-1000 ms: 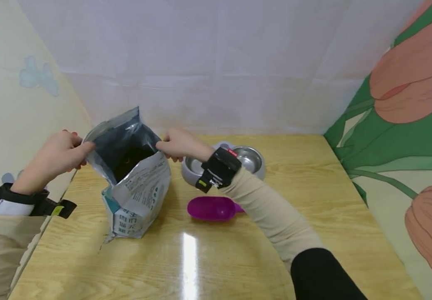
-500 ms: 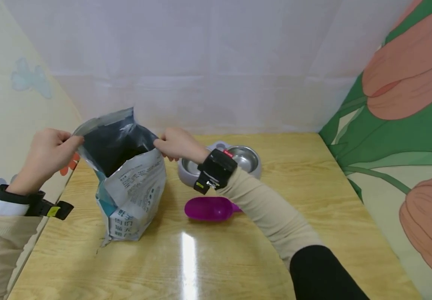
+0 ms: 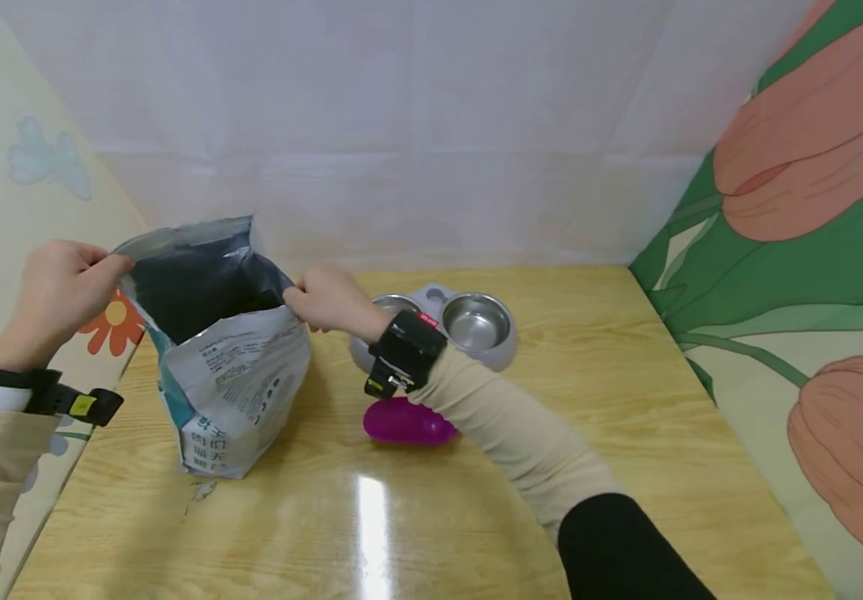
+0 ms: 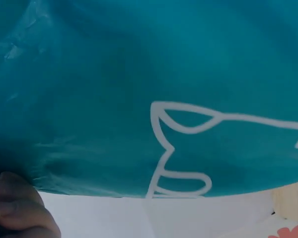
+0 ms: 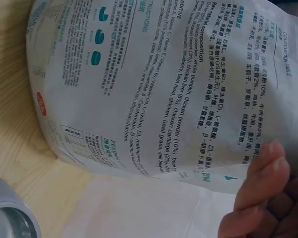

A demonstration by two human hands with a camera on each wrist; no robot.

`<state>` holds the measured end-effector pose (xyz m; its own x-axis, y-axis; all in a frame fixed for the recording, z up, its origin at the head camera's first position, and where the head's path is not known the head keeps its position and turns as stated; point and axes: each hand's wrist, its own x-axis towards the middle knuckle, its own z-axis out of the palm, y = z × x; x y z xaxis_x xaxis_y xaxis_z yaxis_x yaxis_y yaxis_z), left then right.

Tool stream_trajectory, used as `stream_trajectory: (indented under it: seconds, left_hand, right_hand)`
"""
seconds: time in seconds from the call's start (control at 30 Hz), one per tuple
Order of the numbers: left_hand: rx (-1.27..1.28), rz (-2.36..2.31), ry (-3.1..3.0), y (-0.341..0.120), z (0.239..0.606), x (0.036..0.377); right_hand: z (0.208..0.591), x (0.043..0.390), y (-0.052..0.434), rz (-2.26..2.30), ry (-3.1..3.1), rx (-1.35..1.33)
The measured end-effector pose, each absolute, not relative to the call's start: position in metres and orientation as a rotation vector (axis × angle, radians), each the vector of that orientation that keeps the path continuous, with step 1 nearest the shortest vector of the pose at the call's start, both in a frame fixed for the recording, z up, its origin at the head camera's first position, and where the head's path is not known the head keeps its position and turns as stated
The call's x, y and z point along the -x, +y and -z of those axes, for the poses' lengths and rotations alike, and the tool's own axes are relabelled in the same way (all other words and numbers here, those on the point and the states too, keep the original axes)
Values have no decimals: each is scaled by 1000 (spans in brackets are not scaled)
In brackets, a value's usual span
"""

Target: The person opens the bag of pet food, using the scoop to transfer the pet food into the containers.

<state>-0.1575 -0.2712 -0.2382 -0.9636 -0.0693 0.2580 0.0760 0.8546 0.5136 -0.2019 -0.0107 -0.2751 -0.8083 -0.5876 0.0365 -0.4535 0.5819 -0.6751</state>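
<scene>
While left hand (image 3: pixel 60 287) and right hand (image 3: pixel 334 300) pinch one pet-food bag (image 3: pixel 240 387), one scoop (image 3: pixel 405 422), two bowls (image 3: pixel 476 323) occupy woodgrain table (image 3: pixel 611 433) — white backdrop (image 3: pixel 416 125)

My right wristband (image 3: pixel 407 350) hides part of a steel bowl (image 3: pixel 397 303), my sleeve (image 3: pixel 517 433) one end of the purple scoop (image 3: pixel 405 423); deep inside the bag (image 3: pixel 240 383) is too dark to tell.

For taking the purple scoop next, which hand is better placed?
Probably the right hand: it grips the side of the bag nearer the scoop; the left hand grips the opposite side.
</scene>
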Motion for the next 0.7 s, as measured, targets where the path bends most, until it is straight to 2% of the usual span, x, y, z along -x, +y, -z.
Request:
stream_trajectory:
  seconds: [0.7]
  left_hand:
    - [-10, 647, -2740, -284, 239, 154]
  right_hand:
    - [300, 197, -35, 1075, 2598, 871]
